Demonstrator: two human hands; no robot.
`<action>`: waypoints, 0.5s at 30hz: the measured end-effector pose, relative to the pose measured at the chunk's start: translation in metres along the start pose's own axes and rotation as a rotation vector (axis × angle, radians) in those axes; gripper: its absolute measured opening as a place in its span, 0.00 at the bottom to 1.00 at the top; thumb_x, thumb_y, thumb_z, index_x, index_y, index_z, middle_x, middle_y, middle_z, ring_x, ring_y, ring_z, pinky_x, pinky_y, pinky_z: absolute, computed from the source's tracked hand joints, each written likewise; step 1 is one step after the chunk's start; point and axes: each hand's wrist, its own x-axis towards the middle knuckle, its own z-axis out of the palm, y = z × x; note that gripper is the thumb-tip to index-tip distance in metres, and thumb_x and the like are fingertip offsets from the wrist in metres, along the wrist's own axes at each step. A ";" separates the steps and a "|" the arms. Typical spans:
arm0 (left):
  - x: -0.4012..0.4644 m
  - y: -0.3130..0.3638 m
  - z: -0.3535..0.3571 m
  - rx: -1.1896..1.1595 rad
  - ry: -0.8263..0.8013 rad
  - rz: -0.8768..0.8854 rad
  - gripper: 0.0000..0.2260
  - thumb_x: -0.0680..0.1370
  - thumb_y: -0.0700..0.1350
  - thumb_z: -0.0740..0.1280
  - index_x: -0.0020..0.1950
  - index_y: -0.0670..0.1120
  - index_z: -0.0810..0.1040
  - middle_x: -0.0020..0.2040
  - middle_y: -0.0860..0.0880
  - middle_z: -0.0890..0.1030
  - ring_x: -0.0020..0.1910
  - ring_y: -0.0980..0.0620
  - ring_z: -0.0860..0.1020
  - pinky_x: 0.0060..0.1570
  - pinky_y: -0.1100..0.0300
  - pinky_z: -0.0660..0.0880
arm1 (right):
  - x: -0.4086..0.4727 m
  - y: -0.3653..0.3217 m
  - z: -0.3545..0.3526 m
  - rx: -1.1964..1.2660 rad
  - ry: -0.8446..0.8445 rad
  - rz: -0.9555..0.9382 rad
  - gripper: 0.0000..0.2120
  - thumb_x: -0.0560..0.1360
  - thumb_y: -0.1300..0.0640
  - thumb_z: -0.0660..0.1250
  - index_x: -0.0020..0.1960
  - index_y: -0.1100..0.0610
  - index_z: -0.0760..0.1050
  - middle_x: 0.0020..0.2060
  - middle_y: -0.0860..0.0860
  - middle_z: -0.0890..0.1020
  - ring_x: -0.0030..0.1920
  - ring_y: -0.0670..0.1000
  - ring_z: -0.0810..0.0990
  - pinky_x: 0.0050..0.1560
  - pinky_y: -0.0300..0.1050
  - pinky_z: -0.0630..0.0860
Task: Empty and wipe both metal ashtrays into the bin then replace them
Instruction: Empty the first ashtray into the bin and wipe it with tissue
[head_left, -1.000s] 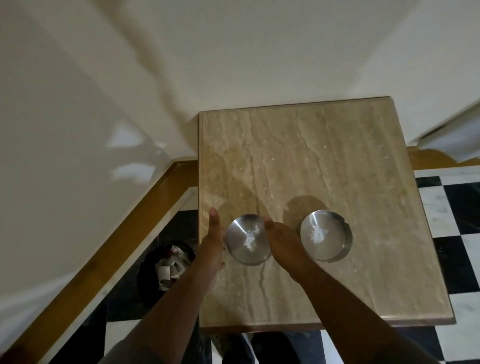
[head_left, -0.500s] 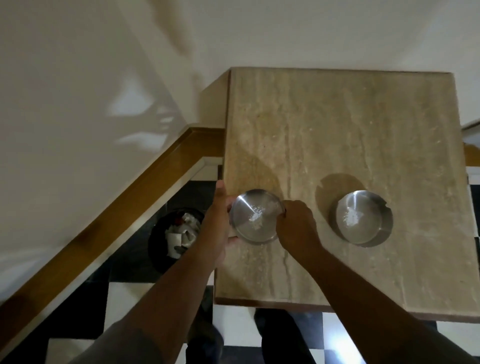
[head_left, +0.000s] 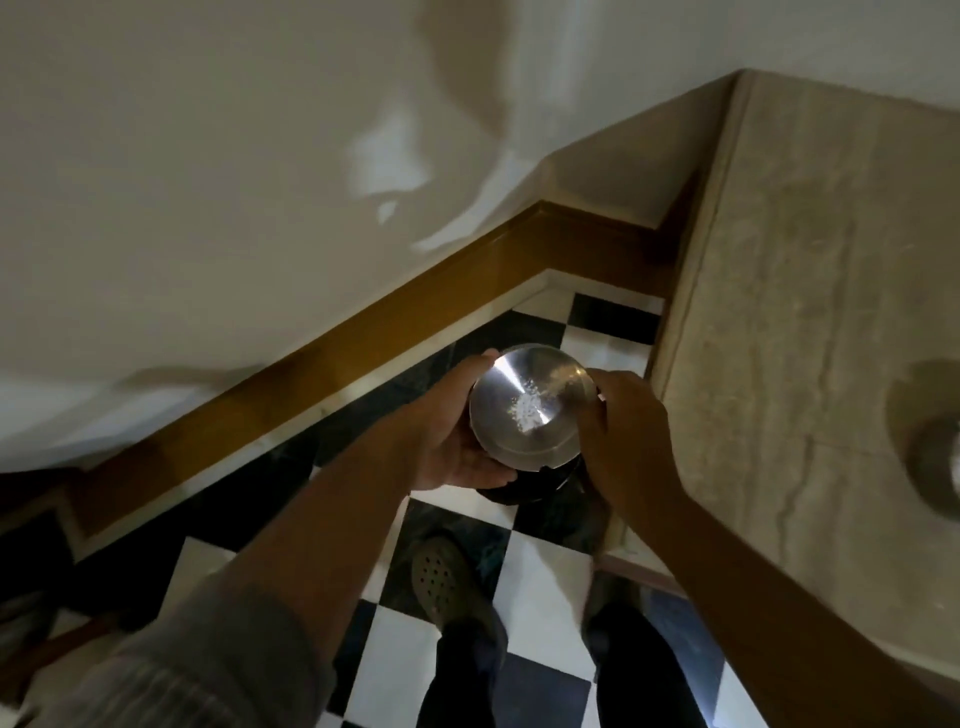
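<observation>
A round metal ashtray (head_left: 530, 408) with white ash in its middle is held level, off the table's left side and over the floor. My left hand (head_left: 452, 441) cups it from the left and below. My right hand (head_left: 623, 431) grips its right rim. Directly beneath it, a dark bin (head_left: 524, 486) shows only as a black edge, mostly hidden by the ashtray and my hands. The second metal ashtray (head_left: 935, 470) sits on the marble table (head_left: 810, 291) at the right edge of the view, partly cut off.
A brown wooden skirting (head_left: 363, 332) runs along the cream wall on the left. The floor is black-and-white checkered tile (head_left: 540, 587). My feet (head_left: 447, 582) stand below, close to the table's left edge.
The ashtray has been lifted off the table and carried left, over the bin. Both hands moved with it. The view swung left and down, pushing the second ashtray to the right edge.
</observation>
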 end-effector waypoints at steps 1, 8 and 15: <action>0.002 -0.001 -0.010 0.010 -0.029 -0.001 0.44 0.64 0.72 0.67 0.75 0.51 0.67 0.63 0.36 0.80 0.55 0.35 0.83 0.54 0.43 0.81 | -0.001 0.001 0.008 0.022 0.005 -0.026 0.10 0.81 0.56 0.62 0.56 0.59 0.78 0.47 0.49 0.77 0.47 0.46 0.75 0.43 0.26 0.66; 0.016 -0.010 -0.047 0.089 -0.127 0.072 0.42 0.67 0.66 0.73 0.74 0.47 0.67 0.65 0.35 0.78 0.59 0.36 0.82 0.65 0.40 0.75 | 0.009 0.000 0.034 0.162 -0.070 -0.026 0.23 0.79 0.67 0.60 0.71 0.52 0.67 0.63 0.51 0.73 0.59 0.42 0.71 0.50 0.19 0.68; 0.047 -0.002 -0.045 0.087 -0.010 0.149 0.48 0.55 0.74 0.73 0.69 0.49 0.73 0.62 0.40 0.80 0.59 0.38 0.80 0.62 0.39 0.76 | 0.027 0.010 0.050 0.172 -0.189 0.049 0.28 0.78 0.68 0.60 0.75 0.50 0.62 0.68 0.53 0.67 0.61 0.42 0.65 0.43 0.12 0.62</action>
